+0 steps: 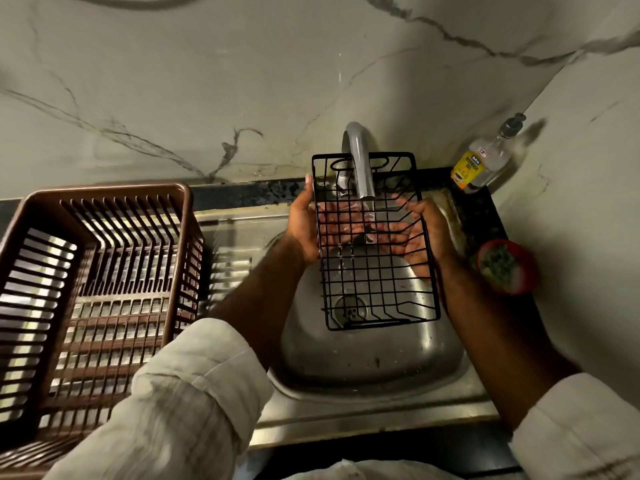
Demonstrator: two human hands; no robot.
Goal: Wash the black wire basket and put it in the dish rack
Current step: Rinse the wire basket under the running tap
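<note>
The black wire basket (377, 282) is held over the steel sink (374, 368), under the curved tap (360, 164). Water runs from the tap through the basket's mesh. My left hand (303, 225) grips the basket's left edge, fingers reaching under the wires. My right hand (420, 233) holds the right side, palm up beneath the mesh. The brown plastic dish rack (104, 244) stands on the drainboard to the left of the sink and holds nothing that I can see.
A dishwash gel pump bottle (485, 161) stands in the back right corner. A red round tub with a green scrubber (505, 266) sits on the counter right of the sink. Marble wall rises behind the tap.
</note>
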